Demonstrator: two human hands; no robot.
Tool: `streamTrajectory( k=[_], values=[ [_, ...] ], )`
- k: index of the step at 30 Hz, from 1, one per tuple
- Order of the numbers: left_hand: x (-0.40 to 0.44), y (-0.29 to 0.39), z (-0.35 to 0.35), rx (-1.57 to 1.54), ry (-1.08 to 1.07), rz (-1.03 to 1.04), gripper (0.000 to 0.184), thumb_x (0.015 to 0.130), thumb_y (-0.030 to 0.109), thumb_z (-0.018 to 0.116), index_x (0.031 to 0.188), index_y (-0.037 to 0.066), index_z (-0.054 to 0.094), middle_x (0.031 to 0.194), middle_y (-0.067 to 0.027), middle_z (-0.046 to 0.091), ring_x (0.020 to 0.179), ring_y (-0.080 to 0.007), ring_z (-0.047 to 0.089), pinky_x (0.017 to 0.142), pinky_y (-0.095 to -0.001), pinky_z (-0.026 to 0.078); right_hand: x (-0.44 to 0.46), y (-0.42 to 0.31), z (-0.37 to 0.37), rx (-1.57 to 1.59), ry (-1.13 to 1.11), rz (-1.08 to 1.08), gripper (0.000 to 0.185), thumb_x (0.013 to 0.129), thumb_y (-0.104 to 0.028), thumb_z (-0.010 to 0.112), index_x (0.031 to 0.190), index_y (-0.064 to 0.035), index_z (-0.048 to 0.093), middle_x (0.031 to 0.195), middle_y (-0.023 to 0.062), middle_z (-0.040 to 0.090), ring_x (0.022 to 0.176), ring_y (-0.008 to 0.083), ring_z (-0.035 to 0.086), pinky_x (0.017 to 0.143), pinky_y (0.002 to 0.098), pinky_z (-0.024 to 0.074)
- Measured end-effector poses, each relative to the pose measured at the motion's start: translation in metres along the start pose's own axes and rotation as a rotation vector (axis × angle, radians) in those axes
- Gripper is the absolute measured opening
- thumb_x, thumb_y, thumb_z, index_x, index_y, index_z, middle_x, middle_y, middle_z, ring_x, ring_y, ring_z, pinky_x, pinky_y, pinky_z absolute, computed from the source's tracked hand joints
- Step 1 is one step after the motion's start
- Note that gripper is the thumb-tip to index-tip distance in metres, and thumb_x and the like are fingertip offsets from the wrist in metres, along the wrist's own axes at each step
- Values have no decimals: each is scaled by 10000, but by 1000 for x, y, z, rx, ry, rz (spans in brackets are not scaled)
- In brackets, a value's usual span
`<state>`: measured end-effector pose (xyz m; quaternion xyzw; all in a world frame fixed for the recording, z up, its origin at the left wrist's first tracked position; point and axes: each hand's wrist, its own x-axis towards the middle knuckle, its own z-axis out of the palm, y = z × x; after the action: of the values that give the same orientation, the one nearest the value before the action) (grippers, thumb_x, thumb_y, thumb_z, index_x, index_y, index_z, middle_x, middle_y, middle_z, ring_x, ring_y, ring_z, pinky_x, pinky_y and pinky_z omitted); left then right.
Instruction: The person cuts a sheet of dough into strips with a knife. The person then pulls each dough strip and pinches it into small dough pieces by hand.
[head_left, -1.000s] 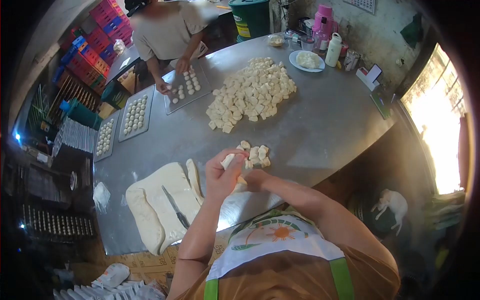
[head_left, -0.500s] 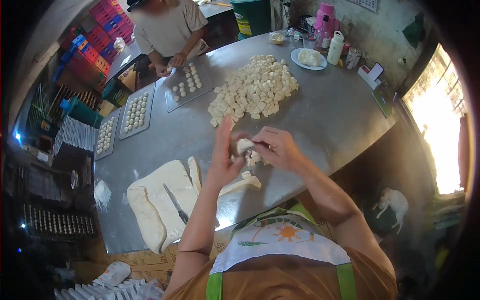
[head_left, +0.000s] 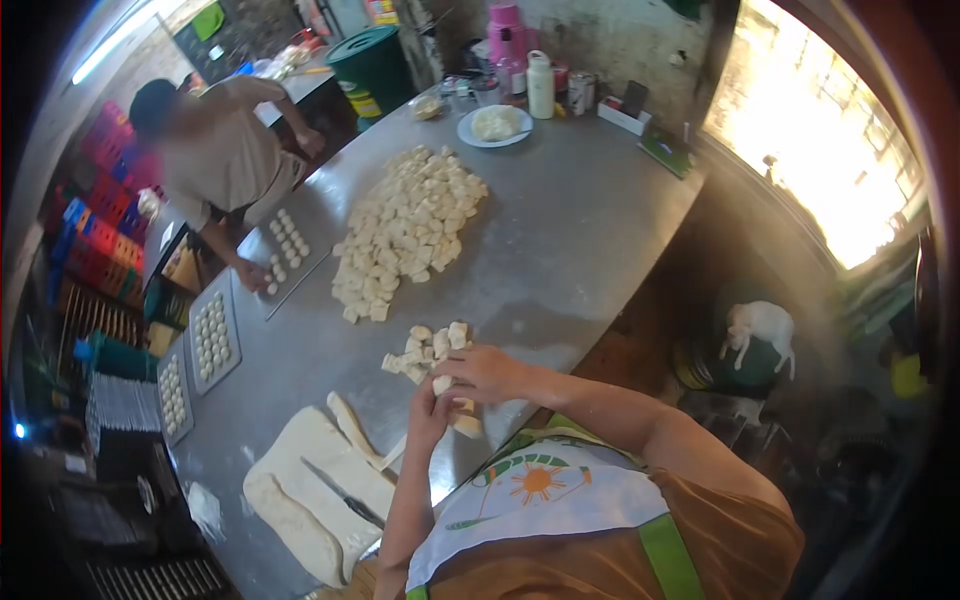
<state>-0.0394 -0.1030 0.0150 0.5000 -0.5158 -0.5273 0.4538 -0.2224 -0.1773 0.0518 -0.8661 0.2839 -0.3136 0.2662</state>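
My left hand (head_left: 430,410) is closed on a small piece of dough (head_left: 443,384). From the right, my right hand (head_left: 490,373) reaches over with its fingers curled onto the same piece. Just beyond my hands lies a loose group of cut dough pieces (head_left: 415,355). Part of a dough strip (head_left: 466,424) shows below my right hand. To the left, a large slab of dough (head_left: 290,460) rests on the metal table (head_left: 560,250), with a knife (head_left: 343,492) lying across it. A narrow dough strip (head_left: 350,425) sits along the slab's far edge.
A big heap of cut dough (head_left: 410,230) covers the table's middle. Trays of dough balls (head_left: 212,335) line the left edge, where another person (head_left: 230,150) works. A plate (head_left: 496,126) and bottles (head_left: 540,85) stand at the back. A white cat (head_left: 762,335) is at the right.
My view has turned to the right. My hands have come down from above the table to the small dough group. The other person now leans over, one hand at a tray.
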Motion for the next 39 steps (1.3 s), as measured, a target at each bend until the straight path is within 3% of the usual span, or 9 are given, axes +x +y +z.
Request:
streamTrajectory(
  k=[5,16,20,23,27,30,33,36,39],
  values=[
    [7,31,-14,252,-54,80,234,975,-9,526,1191,4,615,965,-56,694,856,-103,625,736,-271,523,16,-17,-1,103,116,-72,328,825,-310,747,1014,-73,623,922,137,620,886,369,634,745,462,498],
    [-6,13,-25,-4,26,-50,185,932,124,663,1063,-3,636,836,-46,666,705,-160,617,673,-292,503,11,-20,4,146,170,-57,398,820,-412,749,935,-58,611,875,159,644,823,388,646,713,486,486],
    [0,14,-14,896,-45,81,240,893,90,695,1121,29,653,837,-88,678,704,-266,631,658,-338,503,18,1,15,9,-34,335,368,849,-373,704,1001,-52,605,968,155,683,895,377,660,758,459,503],
    [-9,35,-5,640,-90,323,298,883,35,674,1179,55,653,860,-118,688,755,-319,645,666,-346,511,17,37,0,12,-274,680,357,859,-355,684,1007,-35,630,934,182,695,882,365,676,765,440,515],
    [-4,40,-11,626,149,431,379,879,-36,630,1243,70,643,907,-145,706,858,-348,668,699,-347,528,7,33,33,-28,182,48,346,871,-349,682,1003,-32,647,864,184,690,846,346,686,762,413,524],
    [13,51,-6,571,288,463,415,876,-74,604,1265,67,635,926,-154,712,901,-345,681,722,-343,537,17,-7,24,194,-251,94,351,849,-350,687,1044,-59,686,991,164,698,954,356,671,845,433,527],
    [4,46,-14,381,352,490,440,868,-107,583,1273,59,630,929,-160,710,912,-338,688,741,-340,541,25,-24,21,376,19,21,302,877,-326,666,985,-44,668,887,179,679,860,350,675,783,428,523],
    [3,-10,-41,226,108,-128,465,851,-97,611,1292,51,621,923,-145,710,884,-304,693,748,-346,549,24,-19,22,353,136,63,299,889,-327,658,945,-34,659,844,185,670,828,344,676,758,424,520],
    [0,-2,2,758,-16,-107,495,836,-107,607,1310,35,605,925,-128,712,875,-291,696,800,-356,556,13,-6,32,171,85,241,328,887,-355,664,924,-29,660,860,180,669,860,337,674,769,422,518]
  ],
)
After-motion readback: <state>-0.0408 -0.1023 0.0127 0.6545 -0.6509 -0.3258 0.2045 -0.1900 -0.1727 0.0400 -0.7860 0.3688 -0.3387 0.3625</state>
